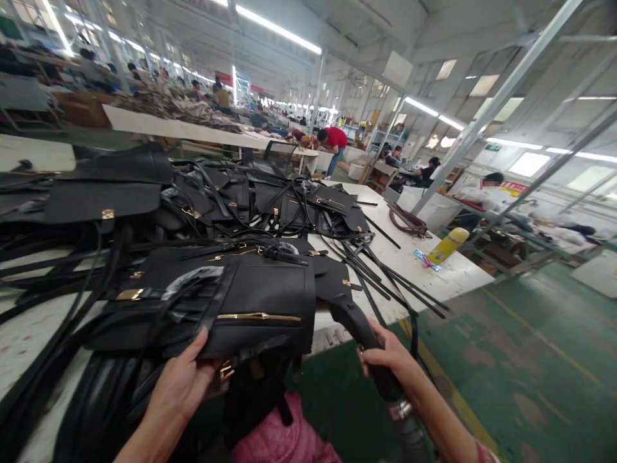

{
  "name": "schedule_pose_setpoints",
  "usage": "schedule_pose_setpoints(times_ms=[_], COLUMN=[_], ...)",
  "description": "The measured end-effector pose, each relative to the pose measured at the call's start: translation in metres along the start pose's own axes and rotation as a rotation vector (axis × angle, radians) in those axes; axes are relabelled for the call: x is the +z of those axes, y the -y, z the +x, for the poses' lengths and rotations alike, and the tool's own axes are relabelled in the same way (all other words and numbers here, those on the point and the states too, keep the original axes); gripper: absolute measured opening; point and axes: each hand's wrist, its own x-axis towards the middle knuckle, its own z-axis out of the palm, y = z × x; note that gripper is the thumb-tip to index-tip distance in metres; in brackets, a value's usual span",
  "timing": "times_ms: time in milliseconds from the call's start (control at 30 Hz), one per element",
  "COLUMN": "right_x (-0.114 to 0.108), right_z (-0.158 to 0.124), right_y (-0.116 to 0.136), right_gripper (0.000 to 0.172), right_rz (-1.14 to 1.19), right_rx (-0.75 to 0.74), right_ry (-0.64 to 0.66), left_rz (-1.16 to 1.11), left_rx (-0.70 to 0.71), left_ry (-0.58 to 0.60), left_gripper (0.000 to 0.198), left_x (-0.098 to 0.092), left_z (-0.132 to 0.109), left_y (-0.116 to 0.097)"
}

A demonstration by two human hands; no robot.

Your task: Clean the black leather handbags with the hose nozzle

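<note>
A black leather handbag [260,296] with a gold zipper lies at the near edge of a white worktable [434,270]. My left hand [180,386] grips the bag's lower edge, thumb on top. My right hand [385,354] is closed round the bag's black handle strap [354,325], which curves off the table's edge. More black bags and loose straps [289,206] are heaped behind and to the left.
A yellow bottle [448,244] lies near the table's right end, with a brown strap coil [407,222] behind it. A green floor [520,360] spreads to the right. Metal frame posts [491,106] rise on the right. Other people work at far tables, one in a red shirt [335,138].
</note>
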Motion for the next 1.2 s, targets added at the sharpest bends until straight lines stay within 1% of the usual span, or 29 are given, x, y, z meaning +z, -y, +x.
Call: schedule_pose_setpoints(times_ms=[100, 167, 267, 367, 433, 500, 567, 667, 733, 800, 900, 1033, 1100, 1200], right_x=[0.009, 0.016, 0.026, 0.038, 0.048, 0.057, 0.062, 0.058, 0.05, 0.04, 0.029, 0.025, 0.026, 0.032], right_z=[-0.015, -0.02, -0.02, -0.011, 0.0, 0.012, 0.023, 0.03, 0.027, 0.019, 0.003, -0.016, -0.021, -0.024], right_y=[-0.02, -0.022, -0.021, -0.024, -0.029, -0.031, -0.03, -0.019, -0.01, -0.003, -0.001, -0.01, -0.016, -0.027], right_gripper=[0.088, 0.088, 0.086, 0.076, 0.068, 0.066, 0.069, 0.071, 0.068, 0.063, 0.058, 0.063, 0.067, 0.07], right_rz=[0.071, 0.077, 0.031, -0.05, -0.069, -0.041, 0.015, 0.114, 0.16, 0.188, 0.19, 0.179, 0.18, 0.17], right_rx=[0.014, -0.004, -0.021, 0.011, 0.045, 0.045, -0.004, -0.124, -0.196, -0.225, -0.192, -0.122, -0.079, -0.004], right_ry=[-0.033, -0.012, 0.054, 0.087, 0.097, 0.104, 0.092, 0.024, -0.044, -0.095, -0.118, -0.092, -0.054, 0.049], left_rz=[0.028, 0.038, 0.052, 0.063, 0.089, 0.131, 0.147, 0.119, 0.116, 0.125, 0.132, 0.125, 0.132, 0.142], left_rx=[0.033, 0.03, 0.027, 0.03, -0.013, -0.041, -0.027, -0.014, -0.03, -0.033, -0.043, -0.047, -0.037, -0.015], left_ry=[0.028, 0.035, 0.025, 0.004, 0.04, 0.095, 0.108, 0.065, 0.068, 0.084, 0.076, 0.068, 0.079, 0.085], left_gripper=[0.015, 0.014, 0.014, 0.014, 0.015, 0.018, 0.022, 0.022, 0.019, 0.016, 0.015, 0.016, 0.014, 0.01], left_x=[-0.005, -0.006, -0.004, -0.002, -0.002, -0.001, 0.003, 0.014, 0.022, 0.027, 0.029, 0.026, 0.024, 0.022], left_z=[0.005, 0.005, 0.003, -0.002, -0.006, -0.008, -0.009, -0.007, -0.004, -0.001, 0.002, 0.002, 0.003, 0.002], left_y=[0.003, 0.004, 0.003, 0.002, 0.005, 0.01, 0.013, 0.012, 0.007, 0.002, 0.0, 0.003, 0.004, 0.003])
